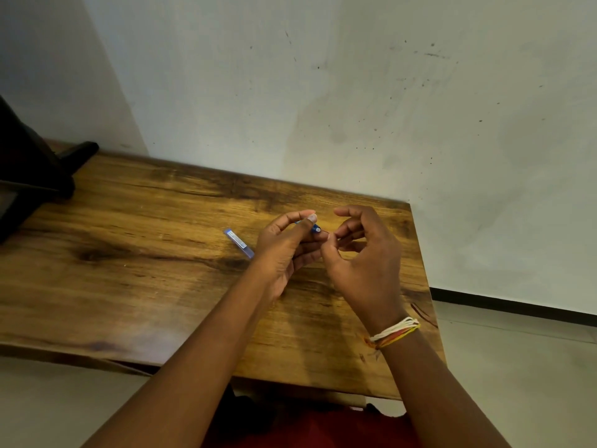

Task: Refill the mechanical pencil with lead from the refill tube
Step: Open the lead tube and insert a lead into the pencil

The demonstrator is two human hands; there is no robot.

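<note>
A dark object (29,166) sits at the far left end of the wooden desk (129,247), at about nine o'clock from the hands, partly cut off by the frame edge. Nearer the middle, the refill tube (238,242) lies flat on the desk, a slim clear case with a blue end, running from ten o'clock toward four o'clock; its near end disappears behind the left hand (284,250). That hand is curled closed around the blue mechanical pencil (315,228), thumb and forefinger pinching the barrel, with only the pencil's open end showing, aimed toward three o'clock. Just beside that end, a thin dark lead (325,232) sticks out from the right hand (361,260), whose thumb and forefinger are pinched together on it while the other fingers stay loosely curled; whether the lead tip is already inside the pencil cannot be told. Both hands hover just above the desk, almost touching. A bundle of white, yellow and red threads (395,333) circles the right wrist, at five o'clock from the pencil
</note>
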